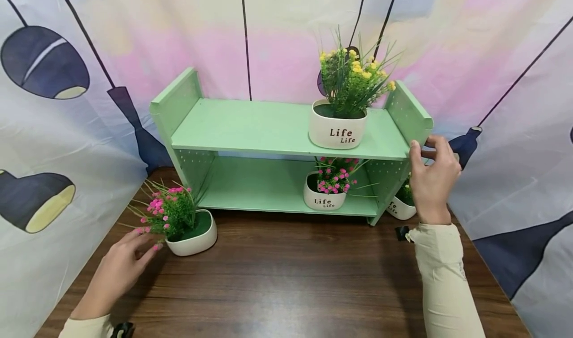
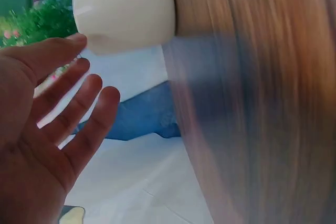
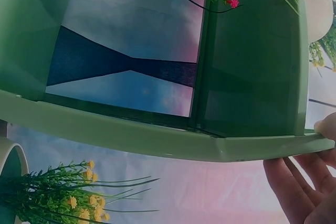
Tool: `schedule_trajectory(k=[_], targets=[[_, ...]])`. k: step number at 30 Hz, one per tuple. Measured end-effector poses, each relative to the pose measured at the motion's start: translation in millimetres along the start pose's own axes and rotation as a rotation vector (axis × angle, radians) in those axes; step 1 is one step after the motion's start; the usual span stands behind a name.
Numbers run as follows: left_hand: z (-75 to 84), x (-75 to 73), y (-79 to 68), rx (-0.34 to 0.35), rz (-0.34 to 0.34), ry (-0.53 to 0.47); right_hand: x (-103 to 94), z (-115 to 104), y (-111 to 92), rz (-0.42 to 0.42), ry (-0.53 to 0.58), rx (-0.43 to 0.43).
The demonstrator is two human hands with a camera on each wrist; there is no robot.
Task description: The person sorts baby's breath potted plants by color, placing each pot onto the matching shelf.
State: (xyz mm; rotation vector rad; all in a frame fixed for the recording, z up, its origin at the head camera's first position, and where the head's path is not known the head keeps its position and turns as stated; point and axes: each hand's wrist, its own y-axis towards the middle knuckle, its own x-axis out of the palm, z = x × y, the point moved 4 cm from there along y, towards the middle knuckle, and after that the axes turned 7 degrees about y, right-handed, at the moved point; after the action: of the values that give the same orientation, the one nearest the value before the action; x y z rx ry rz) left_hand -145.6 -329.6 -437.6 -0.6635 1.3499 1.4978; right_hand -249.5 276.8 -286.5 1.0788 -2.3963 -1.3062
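A green two-tier shelf [image 1: 241, 126] stands on the wooden table. My right hand [image 1: 434, 179] grips the front edge of its right side panel; in the right wrist view the thumb lies on one side of the panel [image 3: 247, 148] and the fingers [image 3: 286, 182] on the other. My left hand [image 1: 118, 263] is beside a white pot of pink flowers [image 1: 192, 244] left of the shelf. Its fingers are spread and loosely bent, and the left wrist view shows the thumb tip right at the pot's wall [image 2: 126, 14].
A white "Life" pot with yellow flowers [image 1: 337, 133] sits on the top board, toward the right. Below it, a pink-flowered pot [image 1: 323, 200] occupies the lower board. Another pot [image 1: 401, 211] stands right of the shelf, partly hidden by my right hand. A patterned curtain [image 1: 277, 40] surrounds the table.
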Motion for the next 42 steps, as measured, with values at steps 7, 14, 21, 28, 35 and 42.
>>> schedule_trajectory(k=[7, 14, 21, 28, 35, 42], targets=[[-10.4, 8.2, 10.0, 0.064, -0.054, 0.024, -0.4, -1, 0, -0.017, -0.006, 0.011], [-3.2, 9.2, 9.4, 0.190, 0.049, 0.026, -0.6, -2, 0, -0.006, -0.027, 0.005], [16.5, 9.5, 1.4, 0.214, 0.077, 0.022, -0.1, -2, -1, 0.006, 0.003, -0.005], [37.9, 7.9, -5.0, 0.154, 0.125, 0.028, -0.3, -1, 0, 0.012, -0.012, 0.009], [29.2, -0.8, -15.6, 0.162, 0.163, -0.017, -1.6, -3, -2, 0.001, -0.011, 0.015], [7.4, -1.5, -16.8, 0.131, 0.145, -0.003, -0.3, -4, -1, 0.004, -0.008, 0.008]])
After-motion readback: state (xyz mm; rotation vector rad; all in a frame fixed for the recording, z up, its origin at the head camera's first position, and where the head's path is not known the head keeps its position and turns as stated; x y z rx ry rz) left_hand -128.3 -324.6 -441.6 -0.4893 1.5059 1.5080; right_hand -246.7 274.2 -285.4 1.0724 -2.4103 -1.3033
